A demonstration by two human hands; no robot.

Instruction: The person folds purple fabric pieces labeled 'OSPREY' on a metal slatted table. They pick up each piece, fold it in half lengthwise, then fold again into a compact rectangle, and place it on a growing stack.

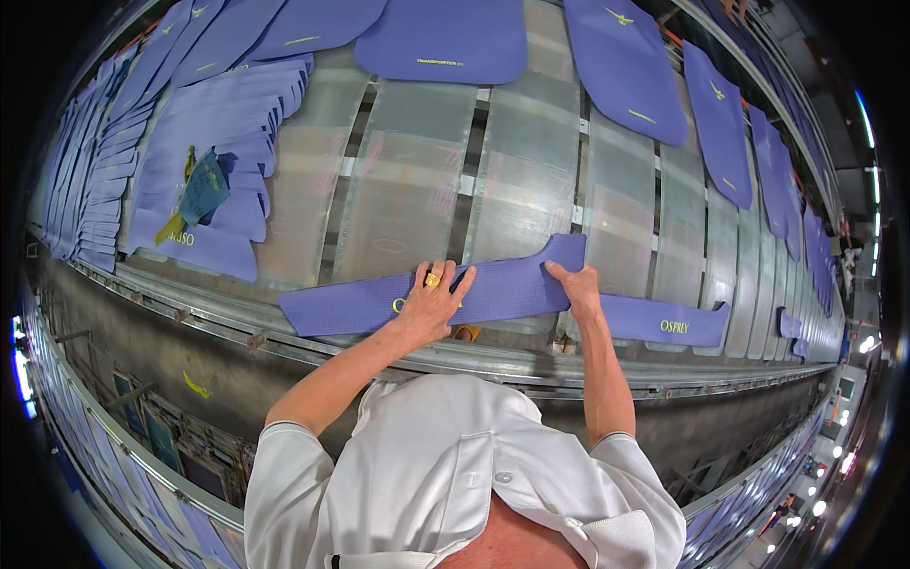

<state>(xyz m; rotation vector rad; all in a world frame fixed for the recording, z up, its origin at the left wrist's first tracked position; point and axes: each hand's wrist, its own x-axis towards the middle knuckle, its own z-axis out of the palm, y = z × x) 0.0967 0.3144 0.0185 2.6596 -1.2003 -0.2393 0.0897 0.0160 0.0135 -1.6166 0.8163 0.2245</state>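
A long purple panel [508, 288] with a fine grid texture and yellow writing lies across the metal plates before me. Its right end flares upward into a curved tab. My left hand [430, 306], wearing a gold ring, rests spread over the middle of this panel and hides part of the writing. Its fingertips reach the far edge. At the flared end, my right hand [577, 286] has its thumb on the panel's face and its fingers mostly hidden around the right edge. A similar printed purple strip [657, 320] lies just right of my right wrist.
Purple panels are layered in a stack [220, 121] at left, topped by a blue-green scrap [204, 186]. Large rounded panels [444, 43] line the far side. Gaps divide the metal plates [398, 192]. A metal rail [498, 359] runs along the near edge.
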